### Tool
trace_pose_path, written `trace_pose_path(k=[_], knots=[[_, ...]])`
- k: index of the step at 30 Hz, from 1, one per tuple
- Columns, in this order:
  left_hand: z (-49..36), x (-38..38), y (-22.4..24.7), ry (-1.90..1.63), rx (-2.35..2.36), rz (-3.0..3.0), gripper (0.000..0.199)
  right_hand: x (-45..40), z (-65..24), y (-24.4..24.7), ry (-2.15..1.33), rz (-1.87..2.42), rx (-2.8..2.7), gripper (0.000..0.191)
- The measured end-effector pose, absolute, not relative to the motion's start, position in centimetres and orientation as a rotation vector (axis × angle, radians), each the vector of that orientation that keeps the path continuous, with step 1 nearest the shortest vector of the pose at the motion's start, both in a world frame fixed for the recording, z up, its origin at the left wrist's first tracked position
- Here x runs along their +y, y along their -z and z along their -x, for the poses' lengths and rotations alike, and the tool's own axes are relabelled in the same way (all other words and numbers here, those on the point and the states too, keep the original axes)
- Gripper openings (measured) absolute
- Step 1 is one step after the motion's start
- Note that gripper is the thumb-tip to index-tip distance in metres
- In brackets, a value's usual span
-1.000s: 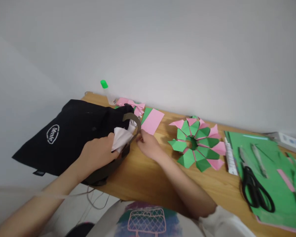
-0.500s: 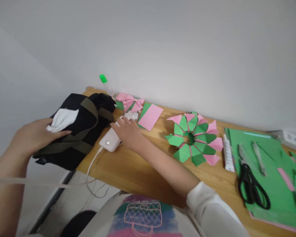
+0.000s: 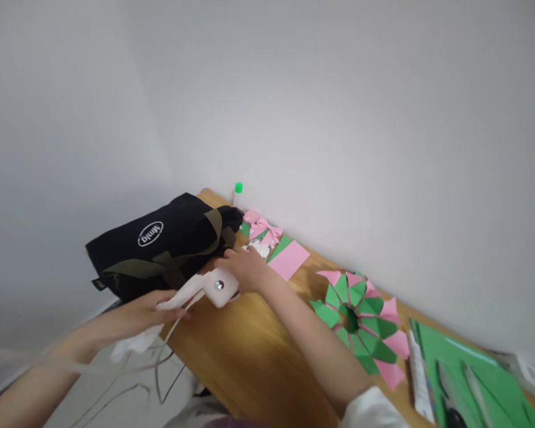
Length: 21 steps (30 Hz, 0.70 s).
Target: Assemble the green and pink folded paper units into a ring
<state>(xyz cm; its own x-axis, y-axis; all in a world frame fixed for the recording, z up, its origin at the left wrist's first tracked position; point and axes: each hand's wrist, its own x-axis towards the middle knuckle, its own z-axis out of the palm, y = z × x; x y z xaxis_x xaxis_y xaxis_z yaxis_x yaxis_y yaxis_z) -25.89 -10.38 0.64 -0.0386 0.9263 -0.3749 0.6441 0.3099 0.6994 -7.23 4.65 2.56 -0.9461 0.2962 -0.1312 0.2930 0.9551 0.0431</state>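
Note:
My left hand (image 3: 149, 312) is closed around a crumpled white cloth (image 3: 138, 343). Part of the cloth hangs below the palm and part sticks out past the fingers, up against a white power bank (image 3: 220, 287). That power bank, with a small lit display and a white cable (image 3: 172, 333) at its near end, has my right hand (image 3: 245, 268) closed over its far side. My right fingertips are partly hidden. Just beyond my left hand lies a black bag (image 3: 178, 226) with olive straps and a white oval logo.
Folded pink and green paper (image 3: 263, 226), a pink sheet (image 3: 290, 260) and a green-capped bottle (image 3: 238, 193) are at the back. A pink-green paper ring (image 3: 370, 333), a white tube (image 3: 419, 380) and a green mat (image 3: 455, 351) with scissors (image 3: 452, 410) lie to the right. The wooden table (image 3: 232, 351) ends at left.
My left hand has moved off the bag with the white cloth, towards the power bank, uncovering the bag's logo. My right hand stays on the power bank. The view has shifted.

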Motion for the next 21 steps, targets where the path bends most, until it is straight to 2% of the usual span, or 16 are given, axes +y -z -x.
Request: trace_pose_path(k=[4, 6, 9, 13, 17, 21], knots=[[26.5, -11.8, -1.4, -0.671, 1.499, -1.077, 0.044, 4.8, 7.7, -5.9, -0.132, -0.438, 3.043, 0.054], [28.3, -11.9, -2.8, -0.813, 1.595, -1.02, 0.039, 5.5, 9.4, -7.8, -0.157, -0.422, 3.088, 0.058], [31.8, -10.6, -5.8, -1.055, 1.857, -0.922, 0.044, 7.7, 14.0, -9.8, -0.175, -0.435, 3.159, 0.064], [35.6, -7.3, -8.5, -1.11, 2.163, -0.977, 0.047, 11.4, 21.0, -9.6, -0.151, -0.474, 3.186, 0.072], [36.6, -4.2, -6.9, -0.894, 2.234, -1.17, 0.046, 13.8, 24.2, -6.4, -0.115, -0.459, 3.122, 0.039], [36.0, -2.5, -3.9, -0.762, 2.204, -1.264, 0.041, 14.6, 23.4, -2.8, -0.088, -0.484, 3.048, 0.035]])
